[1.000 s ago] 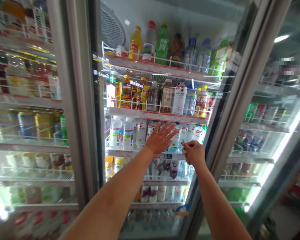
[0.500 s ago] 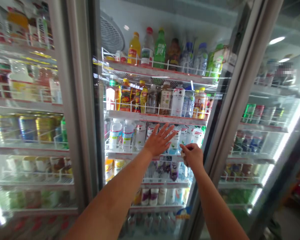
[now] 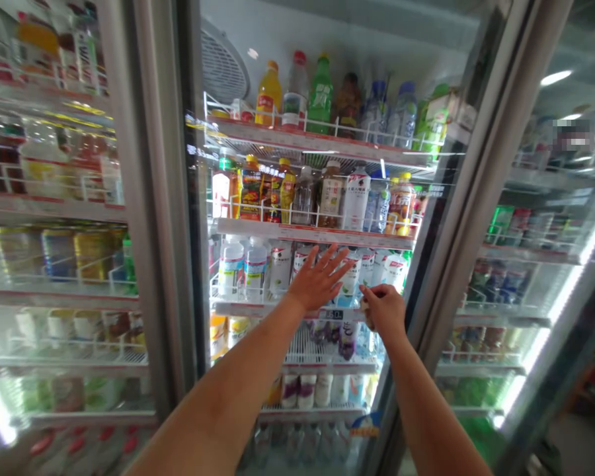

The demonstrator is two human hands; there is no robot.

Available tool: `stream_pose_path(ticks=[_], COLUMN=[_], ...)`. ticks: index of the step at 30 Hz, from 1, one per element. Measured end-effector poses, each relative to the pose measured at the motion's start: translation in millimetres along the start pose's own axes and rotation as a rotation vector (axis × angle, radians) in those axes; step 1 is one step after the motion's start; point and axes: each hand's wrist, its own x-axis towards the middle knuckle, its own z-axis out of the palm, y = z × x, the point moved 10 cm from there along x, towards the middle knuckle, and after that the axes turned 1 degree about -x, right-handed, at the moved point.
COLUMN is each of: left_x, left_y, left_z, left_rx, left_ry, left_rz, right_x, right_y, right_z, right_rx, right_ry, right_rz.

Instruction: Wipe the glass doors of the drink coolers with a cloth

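Observation:
My left hand [image 3: 318,280] is spread flat, fingers apart, in front of the middle glass door [image 3: 357,33] of a drinks fridge. It seems to rest on the glass, level with a row of white bottles [image 3: 279,270] behind it. To its right, my right hand [image 3: 387,309] is closed in a pinch. Something small and pale shows below its fingers, too little to name. A small dark price display [image 3: 331,315] on the shelf edge shows between the hands. Reflections lie across the glass. Both forearms reach in from the bottom.
Metal door frames [image 3: 153,198] stand left and right of the middle door. Upper shelves hold an orange juice bottle [image 3: 268,94], a green bottle [image 3: 320,96] and several others. Cans [image 3: 58,254] line the left fridge. A blue and orange sticker [image 3: 365,424] is low on the glass.
The view has shifted very slightly. My left hand remains spread and my right hand remains pinched, both in nearly the same places.

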Motion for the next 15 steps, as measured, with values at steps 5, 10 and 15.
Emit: stream_pose_path(ticks=[5,10,15], left_x=[-0.4,-1.0,-1.7], left_y=[-0.2,1.0,-2.6], left_z=[-0.7,-0.8,-7.3], left_rx=[0.007,0.013,-0.04], left_ry=[0.023,0.05,0.062], left_rz=[0.008,0.01,0.024], right_x=[-3.2,-6.5,-10.6], right_y=[3.9,10.0,3.7], right_z=[2.4,-2.2,-2.0], right_rx=[0.121,0.202,0.236], right_ry=[-0.059,-0.115,-0.095], right_rz=[0.06,0.057,0.005])
